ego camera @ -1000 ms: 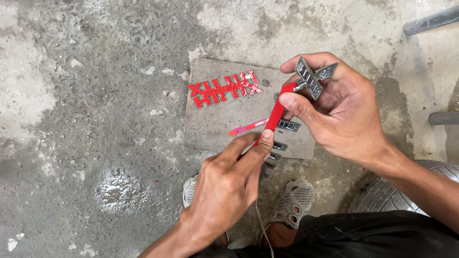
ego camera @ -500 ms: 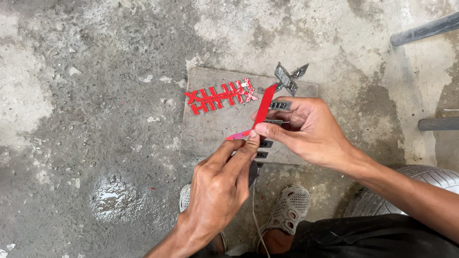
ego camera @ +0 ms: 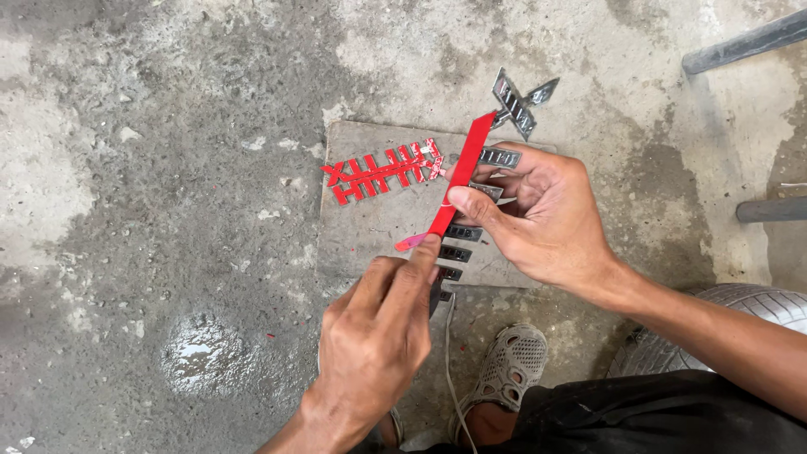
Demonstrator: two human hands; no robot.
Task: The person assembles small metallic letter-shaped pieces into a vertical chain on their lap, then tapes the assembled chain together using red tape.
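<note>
– Where is the red strip (ego camera: pixel 461 176)?

– Over the grey slab (ego camera: pixel 370 231), tilted, low end near me. My right hand (ego camera: pixel 551 214) pinches its middle. My left hand (ego camera: pixel 374 336) is shut on a small tool, tip at the low end.

– What's around?

– A red ladder piece (ego camera: pixel 382 168) lies left. A metal cross (ego camera: pixel 519 102) sits past the top.

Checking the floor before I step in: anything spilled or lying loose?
Yes: a small wet puddle sits on the concrete floor, left of the left hand. A red cut-out strip lies loose on the grey slab.
</note>
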